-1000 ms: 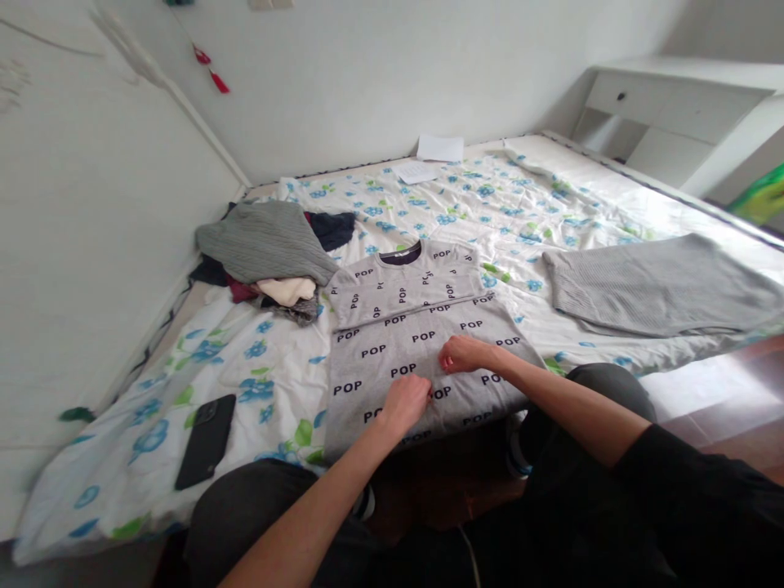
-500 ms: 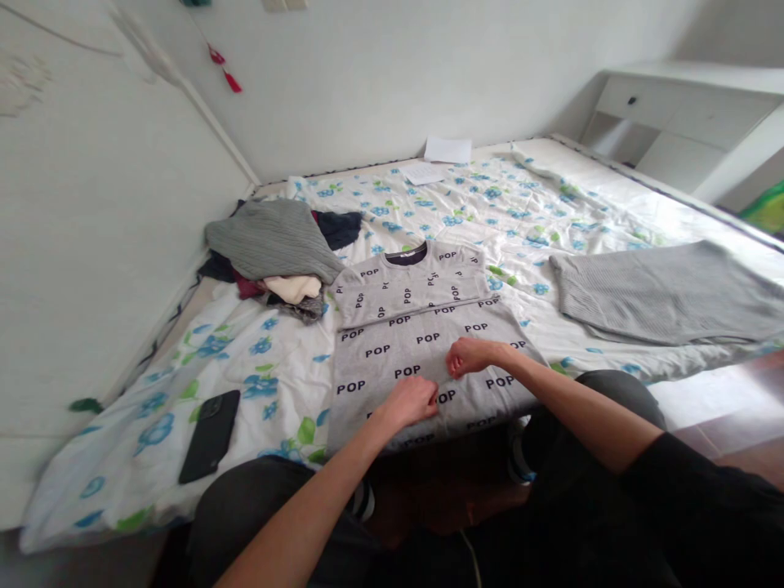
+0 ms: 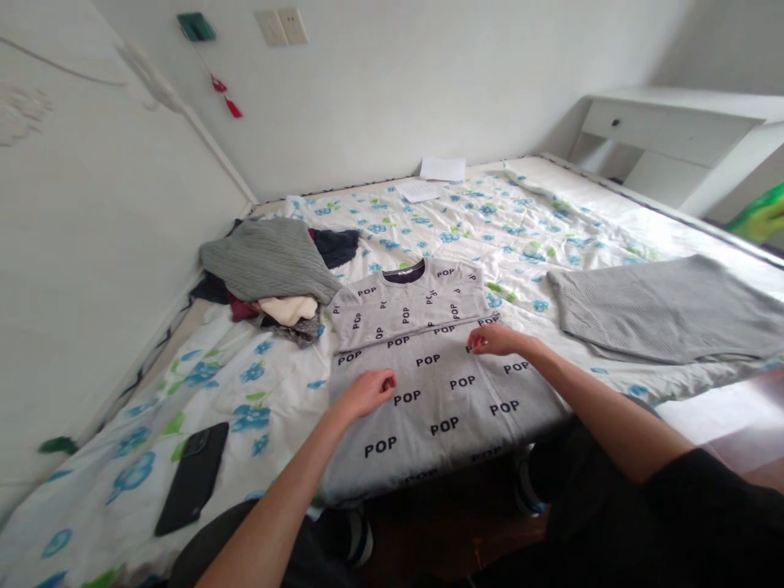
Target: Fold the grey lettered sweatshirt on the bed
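A grey shirt (image 3: 401, 400) printed with "POP" lies over the near edge of the bed. Its upper part with the neckline is turned up, leaving a fold line across the middle. Over its left side is my left hand (image 3: 371, 392), fingers curled in, no cloth visible in them. My right hand (image 3: 495, 339) rests at the right side, just below the fold line, with its fingers bent down and pressed together. The cloth under both hands lies flat and is not lifted.
A pile of clothes (image 3: 269, 265) lies left of the shirt, a grey ribbed garment (image 3: 661, 306) to the right. A black phone (image 3: 193, 478) rests on the floral sheet (image 3: 245, 420). Papers (image 3: 442, 168) lie by the wall, and a white desk (image 3: 667, 139) stands at the right.
My hands have moved apart from the middle of the shirt, the left one leftward and the right one up and rightward. The view has tilted up slightly.
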The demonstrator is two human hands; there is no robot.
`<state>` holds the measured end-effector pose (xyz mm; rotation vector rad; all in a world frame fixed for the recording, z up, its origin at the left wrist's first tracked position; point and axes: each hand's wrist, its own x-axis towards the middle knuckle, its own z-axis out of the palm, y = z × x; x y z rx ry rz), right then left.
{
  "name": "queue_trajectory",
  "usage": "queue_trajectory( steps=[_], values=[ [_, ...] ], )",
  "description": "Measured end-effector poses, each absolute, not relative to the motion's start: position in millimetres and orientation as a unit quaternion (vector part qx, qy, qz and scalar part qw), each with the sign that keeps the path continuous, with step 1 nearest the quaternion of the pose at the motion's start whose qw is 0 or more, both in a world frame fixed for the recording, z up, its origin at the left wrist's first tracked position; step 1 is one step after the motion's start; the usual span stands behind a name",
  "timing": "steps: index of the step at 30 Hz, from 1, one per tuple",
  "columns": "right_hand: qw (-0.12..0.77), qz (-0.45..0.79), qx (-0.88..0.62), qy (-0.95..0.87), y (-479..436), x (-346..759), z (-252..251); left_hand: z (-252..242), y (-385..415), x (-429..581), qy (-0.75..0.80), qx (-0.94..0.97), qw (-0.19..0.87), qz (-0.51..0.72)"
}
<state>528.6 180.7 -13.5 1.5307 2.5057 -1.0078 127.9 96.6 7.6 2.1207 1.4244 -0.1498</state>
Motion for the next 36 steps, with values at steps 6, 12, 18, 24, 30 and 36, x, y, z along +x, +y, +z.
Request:
queue_trajectory(
  steps=[6, 12, 18, 24, 30, 36],
  values=[
    [-0.083, -0.283, 0.629, 0.719, 223, 584, -22, 15, 150, 68, 0.664, 0.739, 0.098, -0.065],
    [-0.148, -0.251, 0.649, 0.703, 233, 584, -53, -3, 159, 65, 0.695, 0.713, 0.055, -0.077],
    [-0.178, -0.271, 0.667, 0.671, 235, 569, -73, -18, 155, 66, 0.701, 0.712, 0.020, -0.043],
    [-0.154, -0.291, 0.698, 0.636, 240, 552, -80, -28, 157, 68, 0.716, 0.697, 0.007, -0.047],
    [-0.148, -0.359, 0.725, 0.569, 248, 541, -83, -30, 159, 74, 0.746, 0.662, 0.000, -0.073],
    [-0.150, -0.390, 0.717, 0.558, 255, 542, -84, -32, 160, 70, 0.749, 0.660, 0.002, -0.062]
  ],
)
